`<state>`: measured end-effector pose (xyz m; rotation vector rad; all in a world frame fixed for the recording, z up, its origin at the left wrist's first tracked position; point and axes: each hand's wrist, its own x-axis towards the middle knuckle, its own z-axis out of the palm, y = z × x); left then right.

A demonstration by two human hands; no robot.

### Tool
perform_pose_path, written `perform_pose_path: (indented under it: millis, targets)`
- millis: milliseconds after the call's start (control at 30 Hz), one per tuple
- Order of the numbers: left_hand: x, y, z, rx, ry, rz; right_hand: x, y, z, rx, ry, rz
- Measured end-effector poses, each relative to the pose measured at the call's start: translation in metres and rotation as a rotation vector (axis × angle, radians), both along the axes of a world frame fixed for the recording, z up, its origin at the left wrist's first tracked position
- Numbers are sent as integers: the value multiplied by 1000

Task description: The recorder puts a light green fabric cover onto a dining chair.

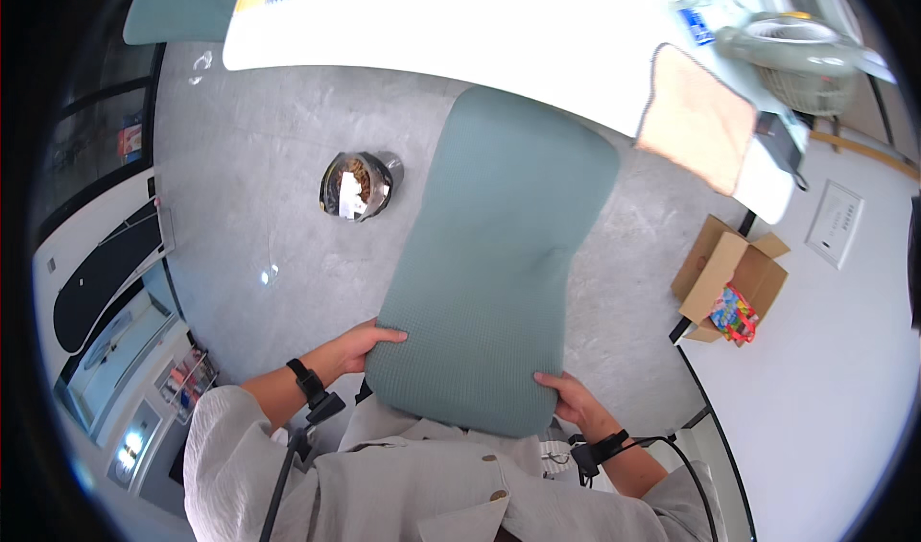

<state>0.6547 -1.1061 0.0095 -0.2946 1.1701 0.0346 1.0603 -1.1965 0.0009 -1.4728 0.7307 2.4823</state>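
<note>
A long grey-green fabric piece (489, 254), which looks like a chair cover or cushion, stretches from my lap to under the white table's edge. Its near end has a waffle texture, and the far end looks smoother. My left hand (364, 343) grips its near left edge, thumb on top and fingers hidden beneath. On the opposite edge, my right hand (572, 399) pinches the fabric the same way. Slight creases show near the middle of its right side.
Beyond stands a white table (432, 24) with a peach cloth (698, 120) hanging over its corner. On the grey floor, a clear-topped container (357, 187) sits to the left. An open cardboard box (729, 278) stands right. Another grey-green piece (182, 5) shows far left.
</note>
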Motion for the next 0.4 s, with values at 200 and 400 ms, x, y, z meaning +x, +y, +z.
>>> perform_pose_path:
  millis: [200,400]
  targets:
    - [2,6,13,140,73,21,-9,-21,23,123,-308,-108]
    - [17,66,10,364,36,4,36,49,57,372,-250,-199]
